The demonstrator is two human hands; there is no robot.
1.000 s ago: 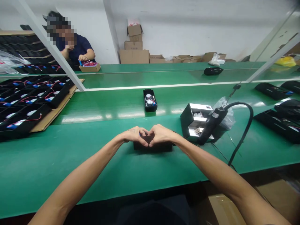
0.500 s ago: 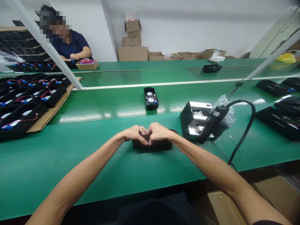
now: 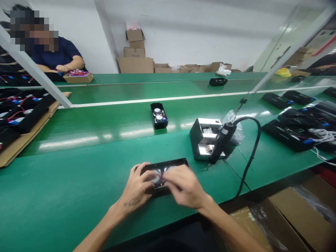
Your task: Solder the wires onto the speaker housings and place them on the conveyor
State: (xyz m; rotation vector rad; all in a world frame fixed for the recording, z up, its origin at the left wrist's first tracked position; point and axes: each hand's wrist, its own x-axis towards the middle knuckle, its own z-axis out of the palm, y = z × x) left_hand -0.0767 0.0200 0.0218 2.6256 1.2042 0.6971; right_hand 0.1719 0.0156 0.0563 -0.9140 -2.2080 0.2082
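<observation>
No text can be read (the screwdriver (image 3: pixel 221 144)'s pale label (image 3: pixel 225 131) is too small).

Counter (image 3: pixel 86 199) is plain green, crossed by a white strip (image 3: pixel 168 99). Nearest open case (image 3: pixel 181 162) is black, its discs (image 3: pixel 156 177) silvery white. Corded tool (image 3: pixel 223 141) is black, cartons (image 3: pixel 135 65) brown.
</observation>
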